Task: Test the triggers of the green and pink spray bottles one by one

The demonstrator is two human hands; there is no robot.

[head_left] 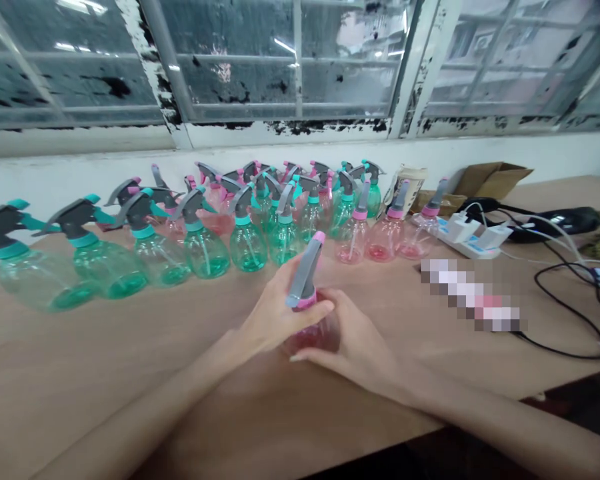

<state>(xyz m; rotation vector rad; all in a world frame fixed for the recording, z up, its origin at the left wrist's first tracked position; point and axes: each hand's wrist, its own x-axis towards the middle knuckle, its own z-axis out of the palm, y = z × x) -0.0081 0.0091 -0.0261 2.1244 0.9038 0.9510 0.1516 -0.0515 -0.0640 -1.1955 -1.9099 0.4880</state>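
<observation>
View: head camera, looking down over the worktop towards its far edge.
Item in hand: one pink bottle with a grey trigger head and pink collar, nearly upright over the middle of the worktop, apart from the rows.
Left hand: closed on the item's left side, thumb across the front below the collar; hand.
Right hand: wrapped about the right side of the body; hand.
Front row: green bottles with teal collars, running from the left edge towards the middle.
Right of row: three pink bottles, side by side.
Behind: further green and pink bottles, crowded near the far edge; too overlapped to count.
Right side: white power strip with plugs and cables; brown paper bag near the far edge.
Condition, as judged: standing bottles in the front row and right-hand trio already headed; held one also headed, its tightness impossible to tell.
Outstanding: no loose heads or headless bottles seen; amount left cannot be told.
</observation>
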